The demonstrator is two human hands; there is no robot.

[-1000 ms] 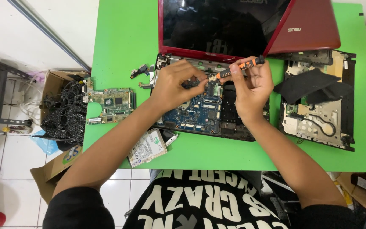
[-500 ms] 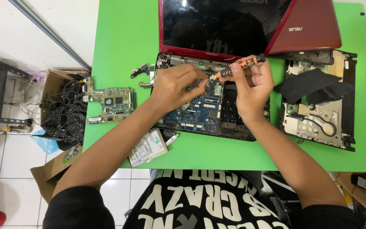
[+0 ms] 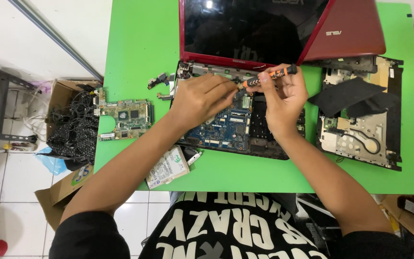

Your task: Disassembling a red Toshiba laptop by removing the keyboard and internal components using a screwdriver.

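While the screwdriver [image 3: 269, 76] lies nearly level across the back edge of the opened laptop [image 3: 235, 129], its orange and black handle is pinched in the fingers of the right hand [image 3: 283, 103] and its tip points left toward the hinge strip just under the screen. That low angle probably lets the tip reach in under the raised red lid [image 3: 250, 29] without knocking the glass. The left hand [image 3: 202, 98] is curled loosely, fingers bent down onto the same strip right at the tip — steadying it, it seems, or holding a small part there; whether anything sits between those fingers cannot be told. Both hands meet over the top of the blue circuit board [image 3: 228, 127] that shows inside the stripped base.

Around this, removed parts are spread out on the green surface [image 3: 135, 48], apparently so each stays visible and apart. A green circuit board [image 3: 125, 117] lies to the left, well clear of the laptop, with a small black bracket [image 3: 158, 80] above it. A silver hard drive [image 3: 168, 168] rests at the near edge, partly under the left forearm. To the right sits a second stripped base [image 3: 360, 124] with black sheets over it and another red lid [image 3: 348, 29] leaning at its top. Off the surface — on the floor at left — a cardboard box [image 3: 73, 120] holds tangled black cables.
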